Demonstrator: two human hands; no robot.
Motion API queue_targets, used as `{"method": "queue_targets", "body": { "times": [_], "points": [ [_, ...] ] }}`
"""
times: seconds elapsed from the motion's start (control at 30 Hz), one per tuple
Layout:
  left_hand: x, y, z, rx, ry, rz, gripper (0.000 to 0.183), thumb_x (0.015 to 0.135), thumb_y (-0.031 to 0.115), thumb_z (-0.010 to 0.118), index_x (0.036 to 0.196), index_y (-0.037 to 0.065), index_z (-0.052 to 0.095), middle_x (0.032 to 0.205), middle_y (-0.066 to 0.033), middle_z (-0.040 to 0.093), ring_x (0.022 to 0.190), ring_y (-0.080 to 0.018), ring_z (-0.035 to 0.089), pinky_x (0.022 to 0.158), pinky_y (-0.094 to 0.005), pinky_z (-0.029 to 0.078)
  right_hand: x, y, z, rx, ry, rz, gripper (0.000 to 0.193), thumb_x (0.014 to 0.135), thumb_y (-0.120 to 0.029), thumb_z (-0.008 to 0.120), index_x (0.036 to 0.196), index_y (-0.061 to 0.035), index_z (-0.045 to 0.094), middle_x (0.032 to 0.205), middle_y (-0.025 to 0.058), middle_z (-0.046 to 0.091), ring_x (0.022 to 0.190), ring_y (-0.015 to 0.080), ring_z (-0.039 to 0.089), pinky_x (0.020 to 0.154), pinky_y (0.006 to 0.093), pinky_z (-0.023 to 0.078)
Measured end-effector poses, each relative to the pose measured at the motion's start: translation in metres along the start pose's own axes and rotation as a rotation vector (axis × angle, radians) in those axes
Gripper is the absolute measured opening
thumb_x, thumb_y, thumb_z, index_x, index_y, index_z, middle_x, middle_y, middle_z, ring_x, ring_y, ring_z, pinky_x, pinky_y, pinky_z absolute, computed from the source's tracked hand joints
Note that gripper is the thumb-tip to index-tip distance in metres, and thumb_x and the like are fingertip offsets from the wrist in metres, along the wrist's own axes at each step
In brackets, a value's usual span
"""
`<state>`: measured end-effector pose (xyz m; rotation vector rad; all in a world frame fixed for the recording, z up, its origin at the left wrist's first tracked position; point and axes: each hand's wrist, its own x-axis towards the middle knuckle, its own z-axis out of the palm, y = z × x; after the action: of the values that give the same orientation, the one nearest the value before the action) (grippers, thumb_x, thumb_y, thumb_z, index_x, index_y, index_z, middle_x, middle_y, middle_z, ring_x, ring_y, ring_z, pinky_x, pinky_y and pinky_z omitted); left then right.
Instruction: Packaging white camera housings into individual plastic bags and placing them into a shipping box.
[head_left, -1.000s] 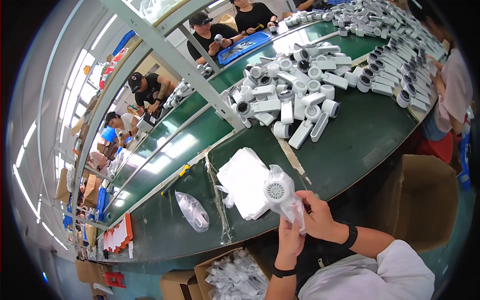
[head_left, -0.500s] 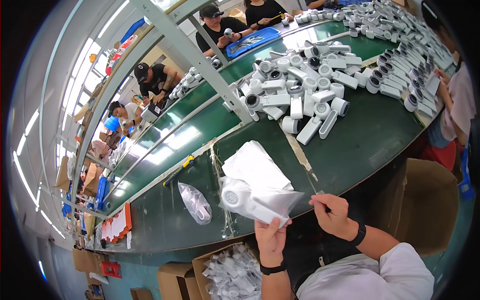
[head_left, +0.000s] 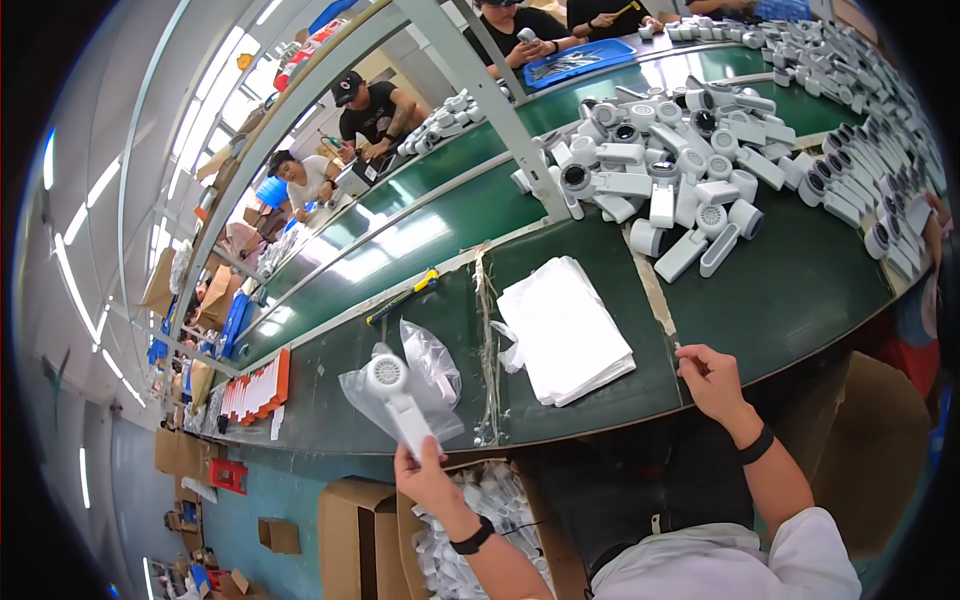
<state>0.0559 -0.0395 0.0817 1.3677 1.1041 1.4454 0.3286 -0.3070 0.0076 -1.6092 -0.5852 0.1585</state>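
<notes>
My left hand [head_left: 428,477] holds a white hair-dryer-shaped device wrapped in a clear plastic bag [head_left: 398,398], gripping it by the handle over the near table edge, above an open cardboard box [head_left: 470,520] of bagged devices. My right hand [head_left: 708,378] hovers at the near edge of the green table [head_left: 800,290], fingers pinched together, and I cannot tell if it holds anything. Between the hands lies a stack of flat white bags [head_left: 565,330]. A big pile of unbagged white devices [head_left: 670,180] covers the table's far side.
A crumpled clear bag [head_left: 435,355] lies by the left hand. A yellow-and-blue tool [head_left: 405,297] rests on the belt. More devices [head_left: 870,170] line the right. Other workers [head_left: 375,110] sit across the table. Cardboard boxes [head_left: 345,535] stand on the floor at left, another at right [head_left: 880,450].
The bagged device has moved from both hands near the centre out to the left, now held by my left hand alone. My right hand has let go and shifted right.
</notes>
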Motion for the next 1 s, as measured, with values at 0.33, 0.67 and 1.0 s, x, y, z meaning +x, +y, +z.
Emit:
{"method": "queue_targets", "body": {
  "times": [0.33, 0.67, 1.0],
  "points": [
    [0.087, -0.100, -0.017, 0.513, 0.171, 0.100, 0.044, 0.077, 0.016, 0.078, 0.109, -0.008, 0.063, 0.097, -0.0164, 0.068, 0.082, -0.0245, 0.064, 0.075, -0.0351, 0.051, -0.001, 0.005, -0.002, -0.007, 0.033, 0.039, 0.011, 0.087, -0.001, 0.060, 0.096, 0.0022, 0.067, 0.068, 0.0010, 0.063, 0.060, 0.0041, 0.056, 0.055, 0.0205, 0.044],
    [0.100, -0.105, -0.025, 0.321, -0.100, 0.008, 0.053, 0.075, 0.000, 0.078, 0.123, -0.001, 0.056, 0.112, -0.0111, 0.059, 0.080, -0.0135, 0.059, 0.062, -0.0255, 0.050, -0.005, 0.007, -0.004, 0.008, 0.031, 0.041, 0.011, 0.088, 0.000, 0.060, 0.097, 0.0032, 0.066, 0.070, -0.0003, 0.062, 0.062, 0.0033, 0.055, 0.056, 0.0192, 0.043],
    [0.106, -0.100, -0.033, 0.210, -0.221, -0.169, 0.044, 0.081, 0.005, 0.075, 0.121, -0.004, 0.058, 0.104, -0.0090, 0.063, 0.077, -0.0127, 0.061, 0.061, -0.0235, 0.051, -0.004, 0.001, -0.005, -0.044, 0.014, 0.028, 0.011, 0.089, 0.000, 0.058, 0.096, 0.0031, 0.065, 0.069, -0.0008, 0.060, 0.062, 0.0032, 0.054, 0.058, 0.0191, 0.043]
  ]
}}
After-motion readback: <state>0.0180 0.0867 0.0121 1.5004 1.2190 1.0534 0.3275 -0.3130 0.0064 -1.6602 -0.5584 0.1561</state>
